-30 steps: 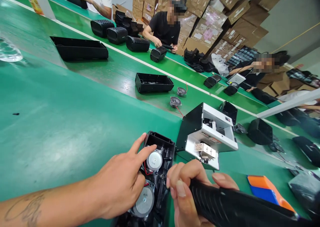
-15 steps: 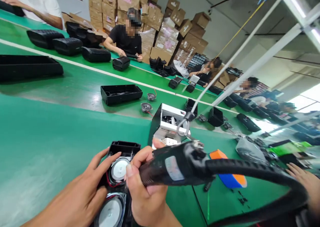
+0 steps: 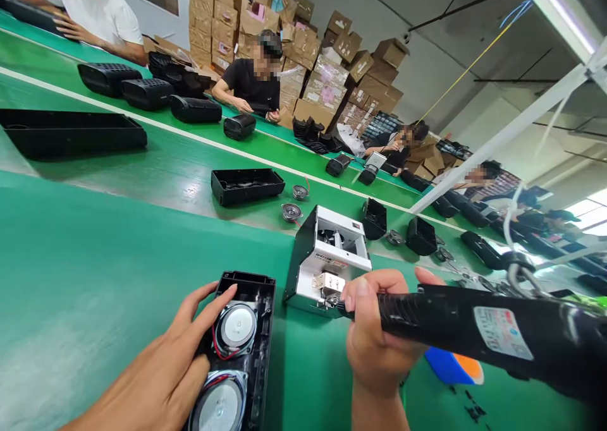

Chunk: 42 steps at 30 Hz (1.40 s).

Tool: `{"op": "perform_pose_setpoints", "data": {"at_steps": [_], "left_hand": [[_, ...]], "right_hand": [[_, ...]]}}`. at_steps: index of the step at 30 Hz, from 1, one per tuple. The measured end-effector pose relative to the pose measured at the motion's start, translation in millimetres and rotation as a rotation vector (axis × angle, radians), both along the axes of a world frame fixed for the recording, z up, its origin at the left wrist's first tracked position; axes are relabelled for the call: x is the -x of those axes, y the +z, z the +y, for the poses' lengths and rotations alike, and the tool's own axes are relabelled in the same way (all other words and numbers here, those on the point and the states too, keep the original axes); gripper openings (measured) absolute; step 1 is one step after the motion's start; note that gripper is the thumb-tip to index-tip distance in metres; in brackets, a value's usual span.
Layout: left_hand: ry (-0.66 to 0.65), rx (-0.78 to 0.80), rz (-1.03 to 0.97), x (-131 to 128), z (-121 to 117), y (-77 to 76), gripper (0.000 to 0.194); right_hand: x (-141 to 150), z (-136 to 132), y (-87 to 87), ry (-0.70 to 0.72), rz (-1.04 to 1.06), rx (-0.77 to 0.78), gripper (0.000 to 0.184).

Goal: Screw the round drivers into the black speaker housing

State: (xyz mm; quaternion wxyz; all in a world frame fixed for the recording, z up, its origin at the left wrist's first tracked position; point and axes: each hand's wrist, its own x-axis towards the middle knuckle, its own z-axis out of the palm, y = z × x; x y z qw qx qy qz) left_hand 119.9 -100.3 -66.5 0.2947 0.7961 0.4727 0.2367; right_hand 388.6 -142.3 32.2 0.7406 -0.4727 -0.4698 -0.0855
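An open speaker housing [image 3: 239, 349], two round drivers seated inside, lies at the bench's [image 3: 95, 260] six o'clock edge, steadied by the left hand [image 3: 165, 374], fingers spread flat. The right hand [image 3: 374, 330], closed around a black electric screwdriver [image 3: 474, 333], has swung its tip from over the housing to the screw feeder [image 3: 329, 260] at one o'clock, apparently collecting a screw.

Speaker housing [image 3: 256, 330]: black open plastic shell, lying flat on the green surface, long axis running away from the viewer, two round silver-backed speaker drivers seated inside with red wires.
Electric screwdriver [image 3: 474, 333]: black barrel, held level, tip at the white screw feeder [image 3: 332, 260].
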Motion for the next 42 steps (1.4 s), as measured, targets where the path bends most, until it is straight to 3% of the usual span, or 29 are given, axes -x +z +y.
{"op": "perform_pose_setpoints", "data": {"at_steps": [6,10,17,24,30,36,42], "left_hand": [[-0.024,0.042,-0.011,-0.4,-0.2,7.3,0.07],[-0.141,0.116,0.035,3.2,4.3,19.9,0.075],[-0.1,0.141,0.06,-7.9,-1.5,41.2,0.08],[-0.116,0.151,0.049,-5.6,-2.5,43.7,0.077],[-0.104,0.139,0.046,-5.8,-4.6,45.8,0.076],[-0.118,0.164,0.05,-5.4,-3.6,44.9,0.078],[-0.119,0.118,0.041,-5.7,-5.9,41.3,0.078]], "right_hand": [[10.9,-1.7,8.2,0.008,0.144,0.093,0.052],[23.8,-0.7,11.1,0.097,0.175,0.214,0.06],[56.8,-14.4,-4.6,0.305,0.167,0.288,0.062],[74.2,-38.6,-22.0,0.509,0.212,0.178,0.057],[83.4,-31.5,-27.3,0.458,0.293,0.2,0.05],[85.8,-28.1,-35.6,0.501,0.317,0.197,0.056],[86.5,-28.3,-45.8,0.496,0.25,0.175,0.048]]}}
